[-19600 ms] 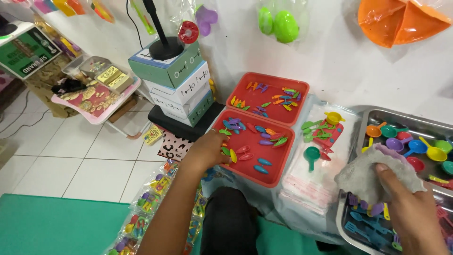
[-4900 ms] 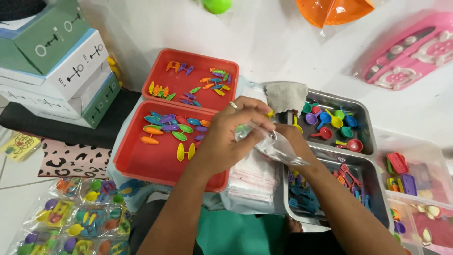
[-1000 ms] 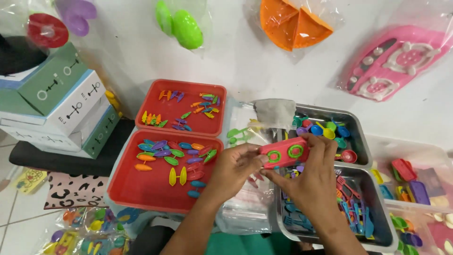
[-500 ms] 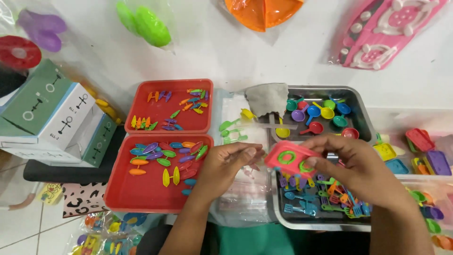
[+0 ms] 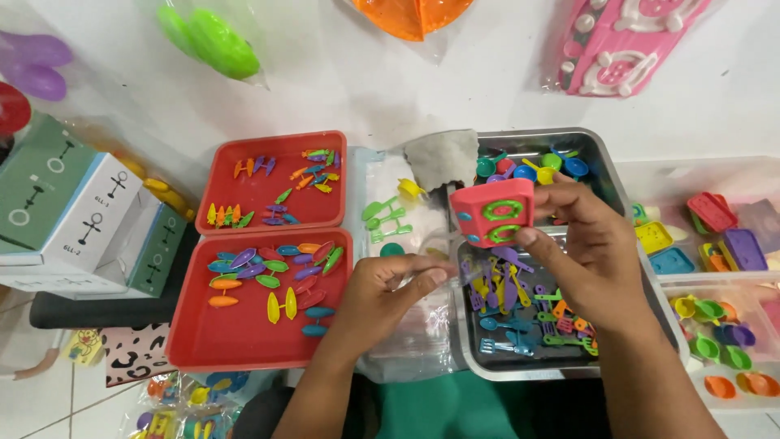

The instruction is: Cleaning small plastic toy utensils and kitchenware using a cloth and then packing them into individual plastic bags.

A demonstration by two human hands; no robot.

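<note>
Raised since half a second ago, pink toy stove [image 5: 493, 213] sits pinched in right hand [image 5: 589, 256] above steel tray [image 5: 605, 154]; left hand [image 5: 382, 297] pinches clear bag [image 5: 414, 325] beside it, so bagging looks underway, mouth needs opening.
</note>
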